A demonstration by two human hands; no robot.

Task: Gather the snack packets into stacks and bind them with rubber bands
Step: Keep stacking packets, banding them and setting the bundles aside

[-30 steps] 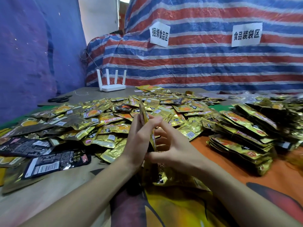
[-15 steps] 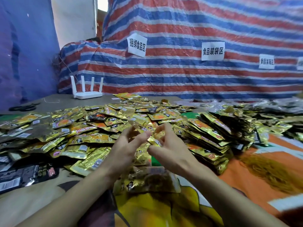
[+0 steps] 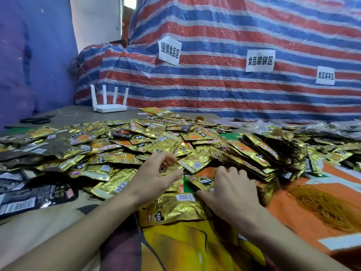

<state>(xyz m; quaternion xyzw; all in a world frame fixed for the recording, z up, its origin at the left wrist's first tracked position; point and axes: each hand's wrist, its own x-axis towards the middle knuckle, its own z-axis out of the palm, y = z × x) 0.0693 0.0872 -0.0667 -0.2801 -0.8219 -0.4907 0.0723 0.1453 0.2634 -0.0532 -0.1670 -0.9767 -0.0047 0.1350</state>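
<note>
White 4-antenna router [image 3: 106, 108], black scissors [image 3: 37, 119], striped tarp [image 3: 214, 90] with 3 paper signs [image 3: 259, 60].

Both forearms [image 3: 82, 225] reach in from the near edge. The left hand [image 3: 154, 178] is half-open, fingers loosely curved. The right hand [image 3: 234, 187] lies palm down, thumb stretched left, fingertips hidden.

Table [image 3: 29, 222], top covered by a printed cloth of orange, yellow and beige. Lying on it:
- loose gold snack packets [image 3: 121, 145], heaped from 9 to 12 o'clock
- leaning stacks [image 3: 254, 151] of packets at 2 o'clock
- a tangle of rubber bands [image 3: 324, 208] at 4 o'clock
- black packets [image 3: 35, 196] at 8 o'clock
- a white router [image 3: 108, 108] and black scissors [image 3: 37, 120] toward 11 o'clock, far edge
</note>
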